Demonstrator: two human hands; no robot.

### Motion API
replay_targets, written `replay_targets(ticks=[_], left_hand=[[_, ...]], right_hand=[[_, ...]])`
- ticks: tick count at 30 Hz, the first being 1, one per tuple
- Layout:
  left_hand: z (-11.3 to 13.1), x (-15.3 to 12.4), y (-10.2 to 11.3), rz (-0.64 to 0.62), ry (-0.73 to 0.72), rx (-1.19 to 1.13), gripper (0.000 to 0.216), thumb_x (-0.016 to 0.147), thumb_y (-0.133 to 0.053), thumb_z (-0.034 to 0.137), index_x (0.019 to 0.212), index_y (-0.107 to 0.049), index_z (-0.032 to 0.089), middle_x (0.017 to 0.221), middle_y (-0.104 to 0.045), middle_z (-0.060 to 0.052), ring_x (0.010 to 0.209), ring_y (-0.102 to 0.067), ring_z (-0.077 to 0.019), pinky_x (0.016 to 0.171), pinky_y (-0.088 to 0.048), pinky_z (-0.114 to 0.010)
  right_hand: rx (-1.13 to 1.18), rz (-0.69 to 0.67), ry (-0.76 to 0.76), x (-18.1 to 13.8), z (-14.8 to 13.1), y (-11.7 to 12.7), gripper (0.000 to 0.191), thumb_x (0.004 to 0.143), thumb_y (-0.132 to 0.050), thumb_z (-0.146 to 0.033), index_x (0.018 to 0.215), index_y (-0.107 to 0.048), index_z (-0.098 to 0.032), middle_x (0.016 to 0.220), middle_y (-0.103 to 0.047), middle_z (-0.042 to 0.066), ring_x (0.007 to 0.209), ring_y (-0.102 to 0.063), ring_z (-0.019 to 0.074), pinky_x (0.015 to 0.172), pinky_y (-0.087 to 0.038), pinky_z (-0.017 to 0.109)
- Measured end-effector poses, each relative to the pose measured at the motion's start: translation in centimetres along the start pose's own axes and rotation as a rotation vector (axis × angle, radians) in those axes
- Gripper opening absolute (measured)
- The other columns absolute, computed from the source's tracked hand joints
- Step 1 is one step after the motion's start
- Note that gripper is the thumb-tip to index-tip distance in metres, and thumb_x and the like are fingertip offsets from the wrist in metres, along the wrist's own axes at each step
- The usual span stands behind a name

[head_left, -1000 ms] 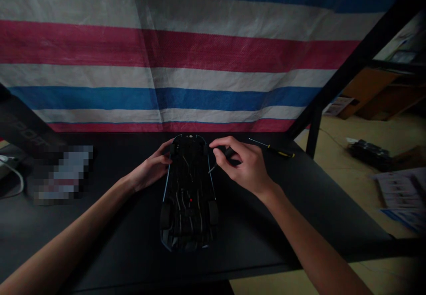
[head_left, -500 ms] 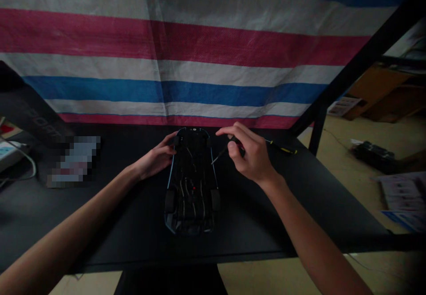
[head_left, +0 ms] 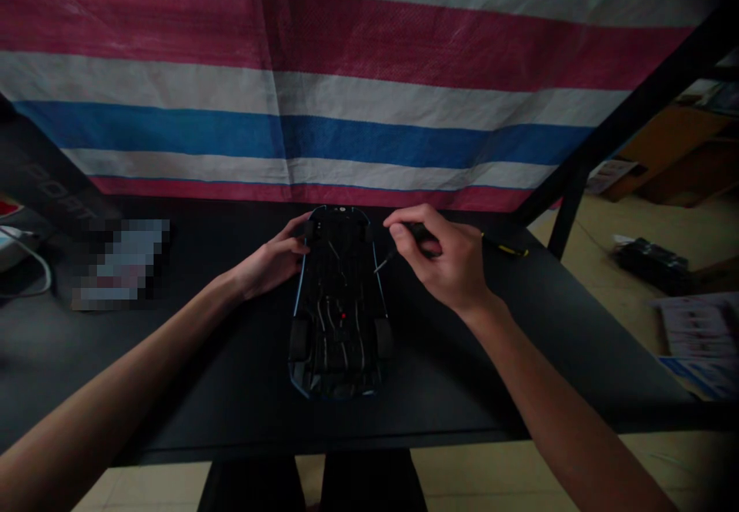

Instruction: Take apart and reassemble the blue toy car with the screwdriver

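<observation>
A model car (head_left: 338, 285) lies upside down on the black table (head_left: 231, 396), its dark underside up and its wheels showing. My left hand (head_left: 275, 264) grips the car's left edge near the far wheel, with some fingertips hidden behind the body. In my right hand (head_left: 447, 254) is a screwdriver with a dark handle and a thin metal shaft (head_left: 386, 262). The shaft slants down to the left, its tip by the car's right edge; whether it touches I cannot tell. Behind that hand lies a yellow-and-black tool (head_left: 506, 245), partly covered.
A blurred-out flat object (head_left: 127, 259) lies on the left of the table, beside a dark box (head_left: 51, 181) and a white device with a cable (head_left: 20, 254). Striped sheeting (head_left: 358, 104) hangs behind. A black frame post (head_left: 571, 208) stands at the right.
My right fingers have curled in around the screwdriver handle, where the index finger was stretched out before. My left hand stays on the car. The whole view has shifted slightly.
</observation>
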State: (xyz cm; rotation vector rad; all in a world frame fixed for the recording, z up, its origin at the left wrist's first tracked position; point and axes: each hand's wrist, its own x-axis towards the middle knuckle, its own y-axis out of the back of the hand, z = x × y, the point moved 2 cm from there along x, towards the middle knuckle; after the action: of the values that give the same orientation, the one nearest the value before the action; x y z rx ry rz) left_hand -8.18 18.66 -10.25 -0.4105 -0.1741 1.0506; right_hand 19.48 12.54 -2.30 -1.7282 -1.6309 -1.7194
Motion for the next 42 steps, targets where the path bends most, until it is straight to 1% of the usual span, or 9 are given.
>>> replay_targets(ticks=[6, 11, 15, 19, 25, 28, 31, 36, 42], left_hand=[[0.1, -0.2, -0.4, -0.005, -0.002, 0.011, 0.067, 0.085, -0.066, 0.013, 0.149, -0.057, 0.032, 0.135, -0.070, -0.004, 0.122, -0.063, -0.0284, 0.109, -0.045, -0.046], [0.4, -0.3, -0.9, 0.027, 0.011, 0.005, 0.071, 0.083, -0.066, 0.013, 0.151, -0.054, 0.029, 0.139, -0.069, -0.005, 0.121, -0.064, -0.0267, 0.108, -0.046, -0.044], [0.3, -0.2, -0.8, 0.013, 0.014, 0.003, 0.068, 0.083, -0.066, 0.013, 0.149, -0.057, 0.030, 0.135, -0.070, -0.005, 0.116, -0.065, -0.0258, 0.103, -0.049, -0.042], [0.3, -0.1, -0.6, 0.005, 0.005, -0.009, 0.068, 0.081, -0.068, 0.014, 0.146, -0.059, 0.031, 0.137, -0.070, -0.004, 0.117, -0.065, -0.0259, 0.105, -0.048, -0.043], [0.2, -0.1, -0.3, 0.027, 0.035, -0.025, 0.070, 0.079, -0.070, 0.012, 0.146, -0.059, 0.032, 0.137, -0.070, -0.004, 0.120, -0.064, -0.0266, 0.107, -0.046, -0.044], [0.2, -0.1, -0.2, 0.028, 0.032, -0.025, 0.071, 0.080, -0.069, 0.012, 0.147, -0.058, 0.032, 0.139, -0.069, -0.004, 0.124, -0.063, -0.0267, 0.108, -0.046, -0.043], [0.2, -0.1, -0.2, 0.015, 0.024, -0.019, 0.071, 0.082, -0.067, 0.012, 0.149, -0.057, 0.032, 0.143, -0.067, -0.004, 0.128, -0.061, -0.0279, 0.109, -0.046, -0.044], [0.2, -0.2, 0.0, -0.009, 0.032, -0.021, 0.070, 0.085, -0.067, 0.011, 0.151, -0.056, 0.034, 0.139, -0.069, -0.005, 0.125, -0.063, -0.0281, 0.107, -0.047, -0.044], [0.1, -0.2, 0.5, 0.003, 0.035, -0.049, 0.074, 0.082, -0.070, 0.011, 0.152, -0.056, 0.033, 0.130, -0.073, -0.004, 0.120, -0.066, -0.0263, 0.105, -0.048, -0.042]], right_hand=[[-0.034, -0.020, 0.081, 0.2, -0.3, 0.2, 0.023, 0.105, -0.052, -0.026, 0.120, -0.070, -0.024, 0.108, -0.077, 0.005, 0.087, -0.072, 0.0190, 0.080, -0.057, 0.032], [-0.050, 0.044, -0.006, -0.1, 0.3, 0.1, 0.011, 0.105, -0.061, -0.032, 0.107, -0.070, -0.025, 0.092, -0.076, -0.002, 0.063, -0.065, 0.0116, 0.060, -0.051, 0.024], [0.007, -0.013, -0.019, -0.2, 0.7, 0.0, 0.024, 0.108, -0.049, -0.035, 0.120, -0.066, -0.023, 0.094, -0.073, 0.001, 0.070, -0.066, 0.0144, 0.070, -0.054, 0.029], [0.034, -0.022, -0.094, -0.1, 0.1, -0.2, 0.018, 0.104, -0.059, -0.034, 0.118, -0.065, -0.025, 0.099, -0.073, 0.000, 0.064, -0.061, 0.0114, 0.063, -0.051, 0.026], [0.006, -0.008, -0.142, -0.3, -0.5, -0.4, 0.017, 0.107, -0.059, -0.038, 0.100, -0.065, -0.025, 0.068, -0.061, -0.006, 0.047, -0.048, 0.0077, 0.052, -0.039, 0.024], [0.002, -0.080, -0.057, -0.2, -0.3, -0.2, 0.025, 0.110, -0.043, -0.031, 0.120, -0.065, -0.024, 0.093, -0.072, 0.001, 0.068, -0.063, 0.0129, 0.070, -0.050, 0.029], [0.032, -0.119, -0.002, 0.0, -0.4, 0.2, 0.026, 0.107, -0.048, -0.029, 0.128, -0.062, -0.024, 0.113, -0.073, 0.006, 0.087, -0.067, 0.0171, 0.083, -0.054, 0.034], [0.152, -0.065, -0.199, 0.2, -0.3, 0.1, 0.019, 0.101, -0.065, -0.032, 0.119, -0.068, -0.028, 0.076, -0.059, -0.005, 0.058, -0.047, 0.0113, 0.059, -0.045, 0.026], [0.531, -0.122, -0.457, 0.0, 1.6, -1.1, 0.036, 0.109, -0.053, -0.054, 0.104, -0.073, -0.024, 0.078, -0.055, -0.002, 0.064, -0.049, 0.0120, 0.060, -0.043, 0.027]])
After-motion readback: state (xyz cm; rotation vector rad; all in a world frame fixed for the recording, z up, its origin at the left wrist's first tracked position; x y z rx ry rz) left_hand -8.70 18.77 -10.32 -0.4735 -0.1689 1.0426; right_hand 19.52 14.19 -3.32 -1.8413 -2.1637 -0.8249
